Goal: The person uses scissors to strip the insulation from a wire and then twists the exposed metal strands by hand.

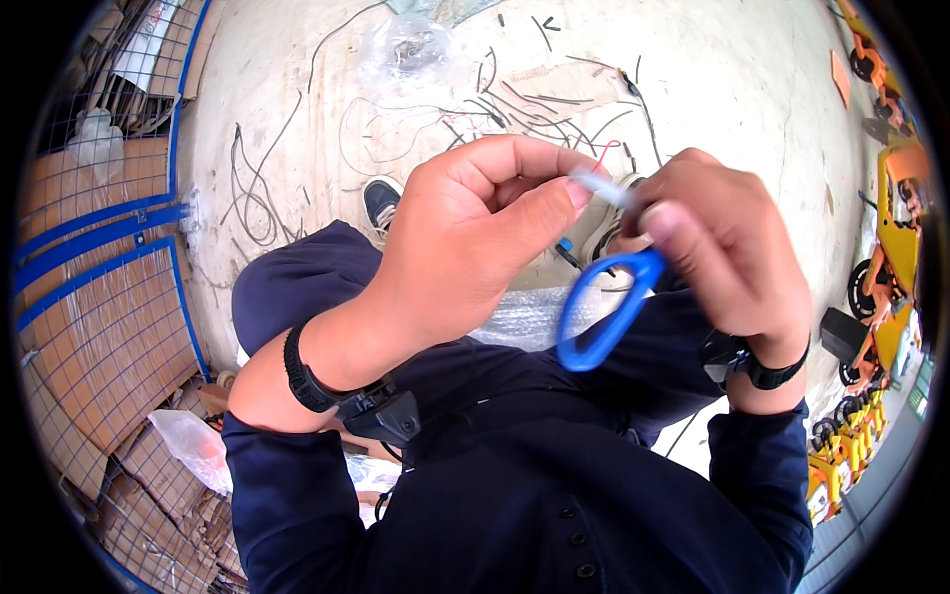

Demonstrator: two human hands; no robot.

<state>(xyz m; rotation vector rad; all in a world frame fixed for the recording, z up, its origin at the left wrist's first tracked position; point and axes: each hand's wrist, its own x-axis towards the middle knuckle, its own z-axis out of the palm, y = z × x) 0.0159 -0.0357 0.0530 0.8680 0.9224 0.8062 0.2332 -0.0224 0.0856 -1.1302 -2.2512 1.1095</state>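
Note:
My left hand (465, 233) is raised in front of me, thumb and fingers pinched on a thin white cable (601, 185). My right hand (727, 238) is closed around blue-handled scissors (606, 315), whose loop handle hangs down below the fingers; the blades are hidden behind the hand. The two hands almost touch at the cable. Both wrists wear black bands. A sheet of bubble wrap (524, 319) lies on my lap in dark blue clothing.
The concrete floor (712, 89) is strewn with cut wires (252, 188), a clear plastic bag (406, 49) and cardboard scraps. A blue wire cage with cardboard (99, 297) stands at the left. Yellow and orange wheeled machines (891, 247) line the right.

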